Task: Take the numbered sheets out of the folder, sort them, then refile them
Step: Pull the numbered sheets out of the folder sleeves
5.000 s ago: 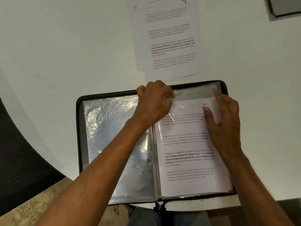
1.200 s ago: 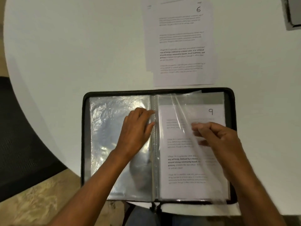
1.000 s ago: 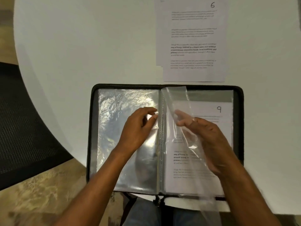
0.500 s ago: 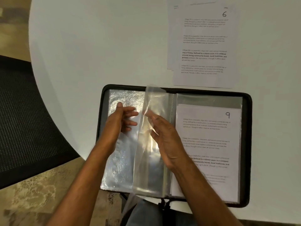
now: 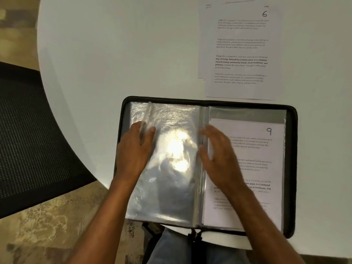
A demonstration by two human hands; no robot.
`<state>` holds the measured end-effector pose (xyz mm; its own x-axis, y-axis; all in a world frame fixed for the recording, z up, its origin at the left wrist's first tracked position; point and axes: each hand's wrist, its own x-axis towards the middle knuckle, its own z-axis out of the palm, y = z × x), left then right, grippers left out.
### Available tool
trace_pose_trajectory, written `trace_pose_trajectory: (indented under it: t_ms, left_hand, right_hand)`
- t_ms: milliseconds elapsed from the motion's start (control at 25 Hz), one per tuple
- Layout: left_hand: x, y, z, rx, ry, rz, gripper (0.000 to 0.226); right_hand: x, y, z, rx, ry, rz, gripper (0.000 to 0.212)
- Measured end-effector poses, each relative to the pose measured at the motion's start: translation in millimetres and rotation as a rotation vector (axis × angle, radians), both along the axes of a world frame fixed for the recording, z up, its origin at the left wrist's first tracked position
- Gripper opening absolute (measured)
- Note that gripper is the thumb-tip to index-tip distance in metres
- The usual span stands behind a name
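A black zip folder [image 5: 292, 168] lies open on the white round table [image 5: 114, 54]. Its left half shows shiny empty clear sleeves [image 5: 171, 187]. On the right half, a sheet numbered 9 [image 5: 266, 149] sits in a sleeve. My left hand [image 5: 135, 151] rests on the left half and pinches the outer edge of the turned sleeve between thumb and fingers. Over the spine is my right hand [image 5: 219, 159], blurred, with its fingers spread and holding nothing. Above the folder lies a loose stack of sheets [image 5: 242, 54] with number 6 on top.
A black mesh chair [image 5: 28, 140] stands to the left of the table. The table's near edge runs under the folder, and my knees in jeans [image 5: 171, 248] show below it. Patterned floor [image 5: 47, 225] is at the lower left.
The clear sleeve that my right hand lifted has swung over the spine onto the left half, where my left hand took its edge. My right hand let go and drew back to the spine.
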<state>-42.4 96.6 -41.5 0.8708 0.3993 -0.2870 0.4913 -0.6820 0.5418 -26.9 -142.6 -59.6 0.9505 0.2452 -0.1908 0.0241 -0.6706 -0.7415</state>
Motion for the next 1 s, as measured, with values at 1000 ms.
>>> trace_pose_trajectory:
  t_ms: [1000]
  left_hand:
    - [108,-163,-26,0.080,-0.166,-0.658,0.035]
  right_hand:
    - [19,-136,-20,-0.255,-0.188,-0.358,0.034]
